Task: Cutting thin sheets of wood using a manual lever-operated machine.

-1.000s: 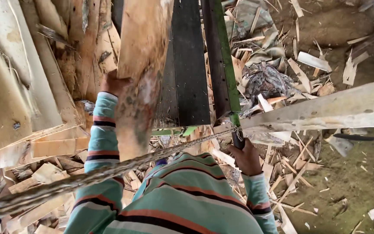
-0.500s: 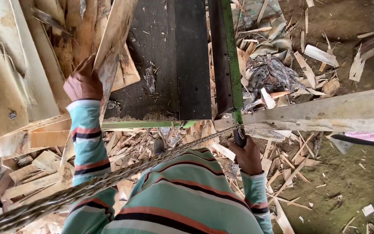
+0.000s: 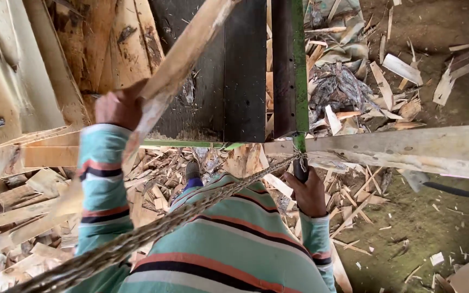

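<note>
My left hand (image 3: 119, 106) is closed around a long rough wood strip (image 3: 183, 59), the fingers wrapped on its lower part, near the front left corner of the dark machine table (image 3: 234, 70). The strip lies slanted across this table, going up to its far edge. I judge it is light and quite stiff, but thin, with bark and splinters on the sides, so it can crack if I bend it; the best place to hold is the low thick end, where my hand is now. My right hand (image 3: 308, 192) grips a dark handle (image 3: 300, 171) just under the green frame bar (image 3: 298, 65), at the front right corner of the table, fingers pressed closed around it. A twisted rope (image 3: 153, 230) runs from there across my striped sweater. A pale wooden beam (image 3: 408, 149) goes to the right. I see no container; only loose wood scraps (image 3: 33, 217) on the ground and stacked boards (image 3: 12, 87) on the left.
</note>
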